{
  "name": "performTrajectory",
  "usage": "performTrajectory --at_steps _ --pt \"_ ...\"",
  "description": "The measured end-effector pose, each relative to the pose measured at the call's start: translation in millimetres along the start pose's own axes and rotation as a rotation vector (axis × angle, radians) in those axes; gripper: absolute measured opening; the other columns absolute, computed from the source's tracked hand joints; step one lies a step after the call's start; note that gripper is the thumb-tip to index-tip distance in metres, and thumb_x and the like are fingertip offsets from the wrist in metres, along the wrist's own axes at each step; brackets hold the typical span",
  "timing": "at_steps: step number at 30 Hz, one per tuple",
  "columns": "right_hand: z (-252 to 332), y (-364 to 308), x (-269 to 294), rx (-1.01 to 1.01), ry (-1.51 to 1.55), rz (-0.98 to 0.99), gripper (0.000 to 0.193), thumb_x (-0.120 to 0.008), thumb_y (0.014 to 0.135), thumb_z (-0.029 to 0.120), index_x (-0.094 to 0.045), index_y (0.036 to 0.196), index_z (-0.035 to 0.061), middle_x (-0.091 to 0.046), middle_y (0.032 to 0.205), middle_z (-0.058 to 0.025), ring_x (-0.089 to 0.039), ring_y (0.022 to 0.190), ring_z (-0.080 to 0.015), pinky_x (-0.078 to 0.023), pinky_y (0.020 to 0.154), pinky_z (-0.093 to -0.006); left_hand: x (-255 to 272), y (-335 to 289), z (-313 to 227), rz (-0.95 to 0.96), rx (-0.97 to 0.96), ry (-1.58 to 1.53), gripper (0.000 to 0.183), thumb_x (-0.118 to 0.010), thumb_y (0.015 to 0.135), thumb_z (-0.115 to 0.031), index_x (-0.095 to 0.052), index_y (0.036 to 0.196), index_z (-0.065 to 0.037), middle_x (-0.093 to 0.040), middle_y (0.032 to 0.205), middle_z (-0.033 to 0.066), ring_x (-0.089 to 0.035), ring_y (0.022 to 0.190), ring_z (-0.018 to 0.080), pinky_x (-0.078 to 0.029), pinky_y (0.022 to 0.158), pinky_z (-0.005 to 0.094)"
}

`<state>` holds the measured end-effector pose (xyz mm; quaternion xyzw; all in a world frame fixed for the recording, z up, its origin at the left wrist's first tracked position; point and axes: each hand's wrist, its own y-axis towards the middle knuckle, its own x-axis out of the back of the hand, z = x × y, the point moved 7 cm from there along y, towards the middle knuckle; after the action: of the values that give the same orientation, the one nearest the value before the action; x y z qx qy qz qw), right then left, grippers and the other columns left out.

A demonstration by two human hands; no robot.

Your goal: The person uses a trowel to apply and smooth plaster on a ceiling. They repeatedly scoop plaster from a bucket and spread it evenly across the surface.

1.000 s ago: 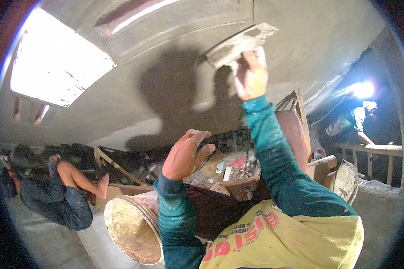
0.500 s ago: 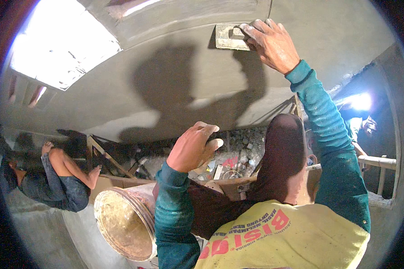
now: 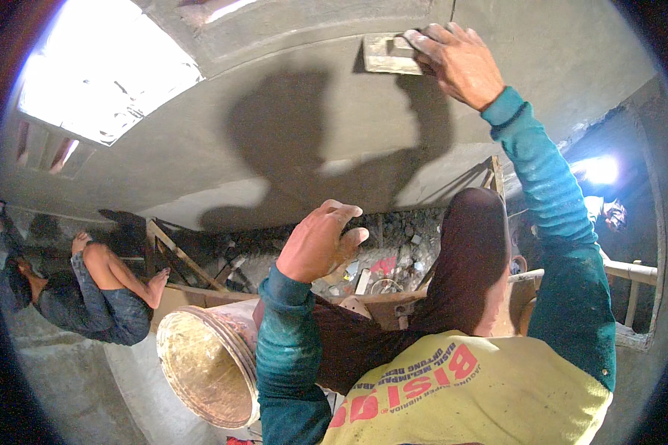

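My right hand [image 3: 460, 63] reaches high and is closed round the handle of a flat rectangular plastering float [image 3: 382, 56], whose pale face lies against the grey plastered wall [image 3: 527, 44]. Grey residue coats the fingers. Lower down, my left hand [image 3: 321, 241] hangs in the air before my body, thumb and fingers apart, with nothing in it. A dirty white bucket [image 3: 172, 356], tipped toward the view and caked with residue inside, stands left of my left forearm. The shadow of my head and arm falls across the wall.
At far left another person [image 3: 89, 297] sits crouched on the planks. A second person [image 3: 608, 215] is at the right, beyond a bamboo rail [image 3: 631, 271]. Rubble [image 3: 401, 256] lies far below past the plank edge [image 3: 200, 295]. A wooden brace [image 3: 182, 256] stands left; a bright opening [image 3: 104, 70] is upper left.
My right hand and the float have shifted slightly right and up along the wall. The left hand stays almost where it was. The person at right has dropped partly behind my arm.
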<state>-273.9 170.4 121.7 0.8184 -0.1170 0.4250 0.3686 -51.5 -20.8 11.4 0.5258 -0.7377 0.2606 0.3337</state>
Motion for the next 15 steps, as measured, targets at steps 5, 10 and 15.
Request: performTrajectory --at_steps 5,10,15 --pt "-54 -44 13 -0.07 -0.098 0.047 0.062 -0.069 0.085 0.011 -0.054 0.145 0.0152 -0.061 0.127 -0.0105 -0.058 0.117 -0.0372 -0.048 0.097 -0.0468 3 2 -4 0.036 0.025 -0.005 0.044 -0.067 0.097 -0.034 -0.066 0.125 -0.001 -0.066 0.123 0.0221 -0.063 0.117 0.04 -0.05 0.1 0.0444" --pt "-65 -62 25 -0.067 -0.028 0.075 0.058 -0.066 0.088 0.008 -0.056 0.144 0.0133 -0.061 0.128 -0.0133 -0.059 0.116 -0.0389 -0.047 0.1 -0.0474 -1 0 -4 0.032 -0.024 0.017 0.044 -0.067 0.096 -0.033 -0.066 0.125 0.0 -0.066 0.12 0.0232 -0.063 0.114 0.0403 -0.051 0.099 0.0444" --pt "13 -18 17 0.065 0.1 -0.023 0.06 -0.071 0.085 0.01 -0.056 0.143 0.0134 -0.061 0.128 -0.0145 -0.059 0.115 -0.0387 -0.048 0.097 -0.0489 -8 5 -7 0.028 -0.023 0.016 0.045 -0.066 0.096 -0.034 -0.065 0.124 0.0 -0.066 0.119 0.0227 -0.064 0.114 0.0394 -0.051 0.099 0.044"
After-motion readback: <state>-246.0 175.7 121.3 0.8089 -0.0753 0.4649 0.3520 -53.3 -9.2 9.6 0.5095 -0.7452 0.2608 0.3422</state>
